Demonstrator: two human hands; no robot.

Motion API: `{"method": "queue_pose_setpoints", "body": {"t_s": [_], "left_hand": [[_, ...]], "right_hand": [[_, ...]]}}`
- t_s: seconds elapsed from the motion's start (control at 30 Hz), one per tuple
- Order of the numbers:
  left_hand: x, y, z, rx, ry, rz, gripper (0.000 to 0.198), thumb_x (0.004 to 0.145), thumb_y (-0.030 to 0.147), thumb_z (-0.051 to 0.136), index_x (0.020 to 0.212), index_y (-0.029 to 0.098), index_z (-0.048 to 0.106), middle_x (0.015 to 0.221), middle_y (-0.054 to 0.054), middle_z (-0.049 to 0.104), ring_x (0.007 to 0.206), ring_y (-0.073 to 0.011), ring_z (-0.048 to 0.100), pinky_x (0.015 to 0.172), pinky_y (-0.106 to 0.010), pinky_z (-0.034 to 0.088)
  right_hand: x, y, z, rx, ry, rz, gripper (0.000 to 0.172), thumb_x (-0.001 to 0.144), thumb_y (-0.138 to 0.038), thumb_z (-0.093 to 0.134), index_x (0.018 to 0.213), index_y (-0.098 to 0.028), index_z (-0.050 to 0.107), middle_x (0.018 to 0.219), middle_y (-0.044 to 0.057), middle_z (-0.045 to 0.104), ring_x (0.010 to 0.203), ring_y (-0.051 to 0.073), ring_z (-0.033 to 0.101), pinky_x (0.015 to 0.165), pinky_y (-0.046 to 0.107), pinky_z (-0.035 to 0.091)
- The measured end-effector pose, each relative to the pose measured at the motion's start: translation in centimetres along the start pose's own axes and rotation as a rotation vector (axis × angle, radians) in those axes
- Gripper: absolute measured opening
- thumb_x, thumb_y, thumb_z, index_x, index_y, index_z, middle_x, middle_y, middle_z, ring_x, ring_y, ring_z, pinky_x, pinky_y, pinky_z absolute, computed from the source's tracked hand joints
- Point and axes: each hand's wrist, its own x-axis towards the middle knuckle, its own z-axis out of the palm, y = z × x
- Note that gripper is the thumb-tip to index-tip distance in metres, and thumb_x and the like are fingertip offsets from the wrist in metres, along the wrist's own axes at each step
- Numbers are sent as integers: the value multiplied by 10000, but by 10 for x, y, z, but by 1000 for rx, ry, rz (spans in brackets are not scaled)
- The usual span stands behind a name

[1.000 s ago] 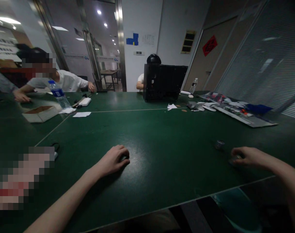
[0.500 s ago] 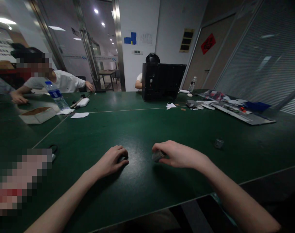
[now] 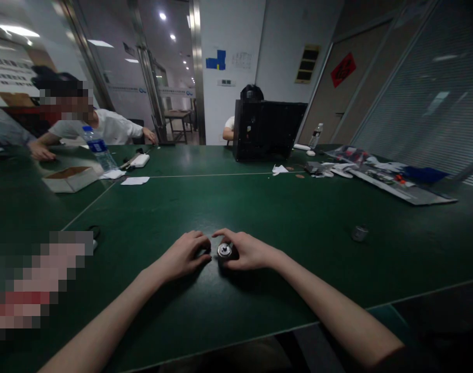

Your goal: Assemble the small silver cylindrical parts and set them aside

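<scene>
A small cylindrical motor (image 3: 224, 252) stands upright near the table's middle, a bright metal cap and short shaft on its top. Around its right side are the thumb and fingers of my right hand (image 3: 247, 251), the index finger stretched out beyond it. Just to the left, my left hand (image 3: 186, 252) rests on the green table (image 3: 189, 316) with curled fingers. What those fingers hold, if anything, is hidden in shadow. Only a narrow gap separates the two hands. A second grey cylinder (image 3: 359, 233) of similar size stands off to the right.
A black case (image 3: 269, 129) stands at the far side, a person (image 3: 229, 128) behind it. Another person (image 3: 114, 127) leans over the far left. A water bottle (image 3: 99, 150), an open box (image 3: 71, 180) and a cluttered board (image 3: 407, 186) are also on the table.
My right hand has moved left, bringing the motor close beside my left hand, its top now facing up. My left hand has barely moved. The view has shifted slightly.
</scene>
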Motion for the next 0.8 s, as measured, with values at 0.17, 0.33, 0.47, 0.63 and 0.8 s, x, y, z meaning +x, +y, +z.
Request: {"method": "queue_pose_setpoints", "body": {"t_s": [0.17, 0.33, 0.47, 0.63, 0.8], "left_hand": [[0, 1, 1, -6, 4, -24, 237, 859, 353, 528, 1022, 198, 602, 1027, -69, 565, 954, -239, 527, 832, -359, 435], [0, -1, 2, 19, 13, -9, 249, 864, 363, 514, 1026, 195, 602, 1028, -74, 567, 950, -243, 531, 825, -361, 436], [0, -1, 2, 16, 11, 6, 263, 874, 373, 500, 1039, 193, 600, 1027, -75, 580, 939, -239, 540, 820, -358, 436], [0, 0, 2, 7, 10, 27, 245, 879, 363, 498, 1020, 194, 605, 1005, -73, 595, 910, -233, 547, 820, -357, 431], [-1, 0, 2, 20, 18, 34, 227, 877, 338, 504, 1017, 189, 604, 1001, -71, 594, 907, -226, 549, 800, -338, 430]], "right_hand": [[-3, 10, 10, 123, 35, 19, 734, 706, -268, 700, 1344, -230, 339, 1075, 62, 631, 939, 193, 598, 826, 316, 438], [-1, 9, 18, 142, 72, 47, 710, 677, -324, 739, 1291, -204, 404, 1093, 75, 611, 934, 201, 596, 795, 306, 453], [1, 6, 17, 124, 60, 25, 668, 654, -384, 756, 1231, -203, 473, 1123, 69, 603, 978, 215, 578, 825, 324, 445], [-3, 5, 9, 114, -14, -45, 564, 682, -264, 729, 1201, -192, 521, 1131, 62, 600, 995, 205, 561, 855, 312, 429], [-2, 7, 9, 98, -26, -33, 384, 734, -186, 661, 1108, -166, 575, 1035, 50, 627, 912, 176, 570, 793, 277, 427]]}}
